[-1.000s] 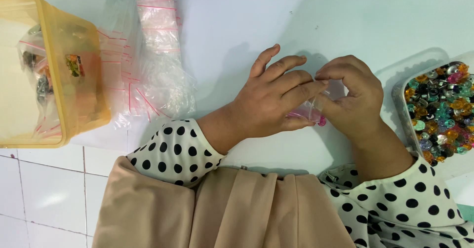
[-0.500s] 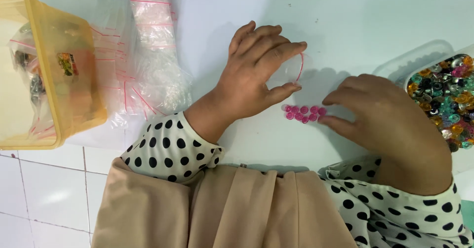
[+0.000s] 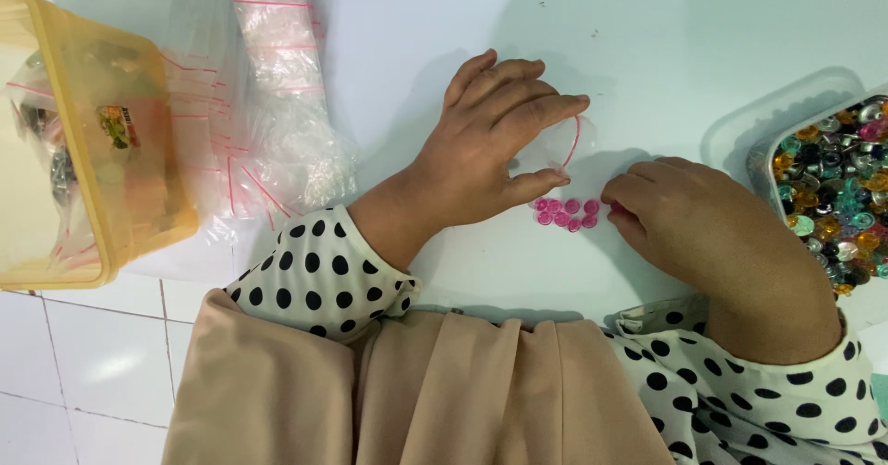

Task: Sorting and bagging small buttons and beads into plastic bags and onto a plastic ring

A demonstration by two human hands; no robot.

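Shifted only slightly since half a second back: right hand [image 3: 703, 229] curled, fingertips touching the right end of the pink beads [image 3: 566, 212] on the white desk [image 3: 666, 39]. Left hand [image 3: 490, 141] spread flat, pinning a small clear zip bag [image 3: 555, 141] just beyond the beads. Farther left, loose zip bags [image 3: 268, 86] beside a yellow box [image 3: 83, 132]; far right, a tub of mixed beads [image 3: 832, 187].
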